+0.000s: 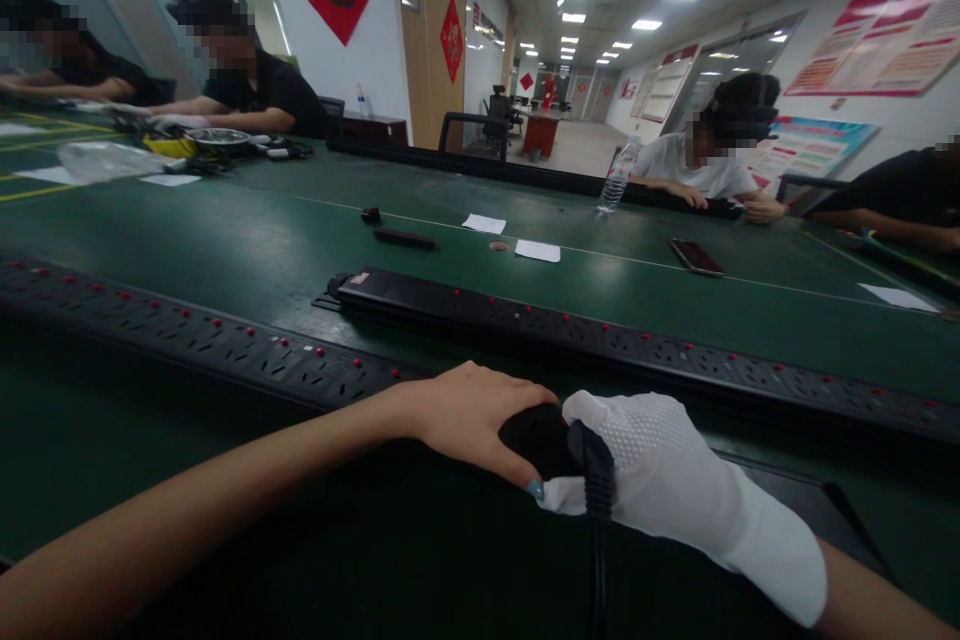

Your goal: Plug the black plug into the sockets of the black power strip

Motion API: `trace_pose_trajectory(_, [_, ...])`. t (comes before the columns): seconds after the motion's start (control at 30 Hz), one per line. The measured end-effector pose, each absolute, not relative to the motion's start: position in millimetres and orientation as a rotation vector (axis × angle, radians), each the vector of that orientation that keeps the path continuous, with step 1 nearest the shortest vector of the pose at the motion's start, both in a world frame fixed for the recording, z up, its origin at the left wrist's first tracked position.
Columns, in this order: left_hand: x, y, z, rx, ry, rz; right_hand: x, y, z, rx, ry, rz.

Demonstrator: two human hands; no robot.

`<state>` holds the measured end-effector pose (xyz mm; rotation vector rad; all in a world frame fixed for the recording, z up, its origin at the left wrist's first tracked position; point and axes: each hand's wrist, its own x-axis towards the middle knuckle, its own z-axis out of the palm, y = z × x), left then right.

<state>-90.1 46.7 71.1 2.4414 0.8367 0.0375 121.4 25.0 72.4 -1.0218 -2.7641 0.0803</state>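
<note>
fingers point(529, 392) of left hand point(472, 417) clamp a black block point(541, 440), those of right hand point(660, 465), probably, a corded plug point(594, 455).

- The left hand point(480, 420) and the gloved right hand point(645, 450) are covering both sides of a black object point(541, 440), so its full shape is not showing.
- A black plug point(592, 455) is hiding part of the right hand's fingers.
- The black cord point(598, 570) is running out of the bottom edge.
- Both forearms are leaving the frame.
- The left hand and wrist are masking the near power strip's point(195, 330) right end; its other end is passing the left edge.
- The far power strip point(637, 345) is running off the right edge.
- The right hand and forearm are partly hiding a dark flat thing point(817, 505).
- The right edge is cutting off a person in black point(900, 185).
- Text on the wall poster point(874, 20) is staying unreadable.
</note>
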Motion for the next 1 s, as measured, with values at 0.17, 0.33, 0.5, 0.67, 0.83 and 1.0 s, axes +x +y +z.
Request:
trace_pose_trajectory(0.17, [-90.3, 47.2, 70.8, 2.433, 0.830, 0.031, 123.2, 25.9, 71.4, -1.012, -2.779, 0.095])
trace_pose_trajectory(0.33, [-90.6, 46.8, 71.2, 2.447, 0.831, 0.036, 122.6, 26.3, 70.8, -1.000, -2.784, 0.070])
trace_pose_trajectory(0.5, [-89.9, 46.4, 71.5, 2.443, 0.838, 0.033, 122.8, 25.6, 70.7, -1.013, -2.780, 0.081])
trace_pose_trajectory(0.67, [-89.3, 46.7, 72.4, 2.423, 0.831, 0.021, 124.0, 26.3, 70.4, -0.973, -2.742, 0.136])
trace_pose_trajectory(0.83, [-89.5, 46.6, 71.8, 2.438, 0.831, 0.027, 124.1, 26.8, 70.4, -0.954, -2.736, 0.183])
trace_pose_trajectory(1.0, [-88.9, 46.3, 70.7, 2.479, 0.851, 0.039, 123.8, 24.3, 71.0, -1.012, -2.737, 0.186])
